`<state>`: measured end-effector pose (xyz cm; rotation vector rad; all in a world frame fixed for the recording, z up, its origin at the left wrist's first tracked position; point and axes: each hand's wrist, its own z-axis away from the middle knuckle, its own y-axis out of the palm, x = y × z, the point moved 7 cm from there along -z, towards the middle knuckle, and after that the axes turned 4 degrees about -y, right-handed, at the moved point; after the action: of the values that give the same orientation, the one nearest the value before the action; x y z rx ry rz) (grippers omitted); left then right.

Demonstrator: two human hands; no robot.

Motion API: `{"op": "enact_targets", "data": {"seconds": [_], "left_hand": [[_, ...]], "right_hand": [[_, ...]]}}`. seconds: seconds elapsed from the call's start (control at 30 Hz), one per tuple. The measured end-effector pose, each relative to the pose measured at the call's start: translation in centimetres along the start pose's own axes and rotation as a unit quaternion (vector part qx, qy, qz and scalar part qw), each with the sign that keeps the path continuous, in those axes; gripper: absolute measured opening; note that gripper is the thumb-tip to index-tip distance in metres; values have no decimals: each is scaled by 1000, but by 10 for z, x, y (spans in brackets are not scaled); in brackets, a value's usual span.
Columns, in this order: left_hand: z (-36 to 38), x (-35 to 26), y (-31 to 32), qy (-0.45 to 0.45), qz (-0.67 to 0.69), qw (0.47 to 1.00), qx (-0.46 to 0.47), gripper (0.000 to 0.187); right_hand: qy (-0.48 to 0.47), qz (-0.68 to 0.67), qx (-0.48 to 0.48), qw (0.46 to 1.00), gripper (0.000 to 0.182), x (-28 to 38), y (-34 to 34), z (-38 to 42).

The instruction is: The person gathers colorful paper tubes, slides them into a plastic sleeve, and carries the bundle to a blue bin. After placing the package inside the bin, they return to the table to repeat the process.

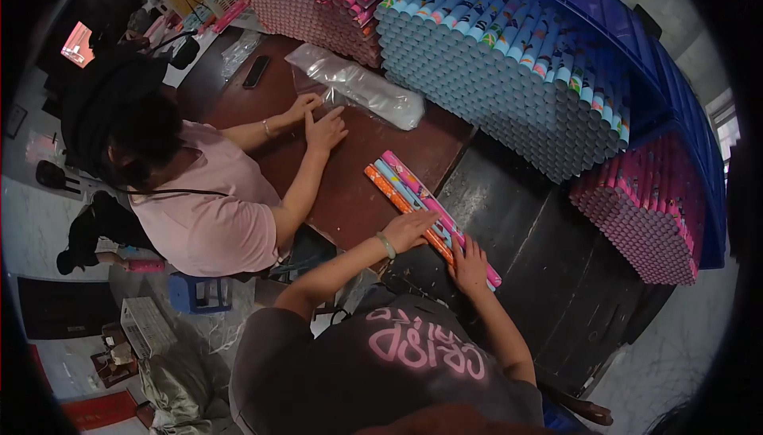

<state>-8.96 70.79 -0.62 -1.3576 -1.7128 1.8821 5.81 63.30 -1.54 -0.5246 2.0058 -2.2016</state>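
Note:
Several patterned rolls, an orange one (387, 186), a light blue one (396, 184) and a pink one (408, 172), lie side by side across the seam between the brown and black tabletops. My left hand (408, 231), below a wrist bracelet, is closed over the middle of the rolls. Nearer their lower right end, my right hand (470, 268) grips them with the fingers over the top. The undersides of both hands are hidden.
A co-worker (207, 204) at the left has both hands over clear plastic bags (358, 85). A phone (256, 71) lies beyond. Large stacks of blue rolls (493, 77), pink-orange rolls (318, 13) and pink rolls (644, 204) stand along the far side by a blue rack (668, 93).

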Motion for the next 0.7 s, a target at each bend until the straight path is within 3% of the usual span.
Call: {"op": "enact_targets", "data": {"seconds": [0.03,0.07,0.13,0.17,0.27,0.4,0.47,0.7], "left_hand": [[-7,2,-13,-15,-1,999,36,90],[-13,7,-22,-22,-31,996,84,113],[-25,22,-39,-30,-110,982,148,126],[-28,36,-35,-1,-136,982,129,137],[-40,53,-31,5,-223,951,215,141],[-43,70,-16,-9,-203,939,278,140],[-35,80,5,6,-198,920,339,131],[-24,76,-2,71,-175,950,249,103]], "right_hand": [[-8,-6,2,1000,74,0,0,4],[-11,-6,2,1000,74,-1,-1,7],[-22,-10,1,1000,76,-2,-1,10],[-26,-10,-1,1000,76,-2,-2,11],[-38,-5,-6,999,76,-4,-2,18],[-51,-16,10,999,76,-4,0,23],[-55,-18,11,998,76,-5,1,27],[-71,-9,-9,997,75,-5,1,27]]}}
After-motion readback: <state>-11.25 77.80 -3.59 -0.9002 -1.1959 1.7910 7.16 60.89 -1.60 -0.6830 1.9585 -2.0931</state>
